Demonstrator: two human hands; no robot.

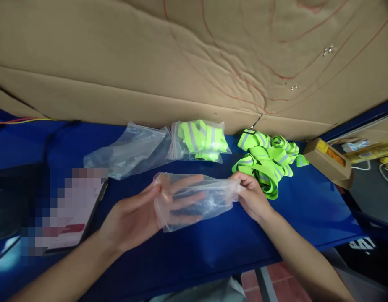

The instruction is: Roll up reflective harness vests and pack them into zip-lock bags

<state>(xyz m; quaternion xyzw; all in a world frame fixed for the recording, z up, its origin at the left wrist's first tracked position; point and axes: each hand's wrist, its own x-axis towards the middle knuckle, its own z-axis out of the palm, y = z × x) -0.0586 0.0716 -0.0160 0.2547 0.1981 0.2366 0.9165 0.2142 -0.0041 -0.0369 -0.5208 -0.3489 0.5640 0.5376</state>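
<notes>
Brown cardboard panel (118, 54) with curving red lines at 12 o'clock, small cardboard box (323, 163) at 3, reddish floor tiles (285, 279) at 5, blue tabletop (213, 251) at 6, red and yellow wires (24, 121) at 9

Single head-worn view: close above near edge of blue table (213, 247), facing forward-down toward far cardboard (118, 54).

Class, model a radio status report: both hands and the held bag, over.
Left hand at clear bag, fingers spread, showing through plastic. Right hand pinching other end. Filled bag, green straps beyond.
</notes>
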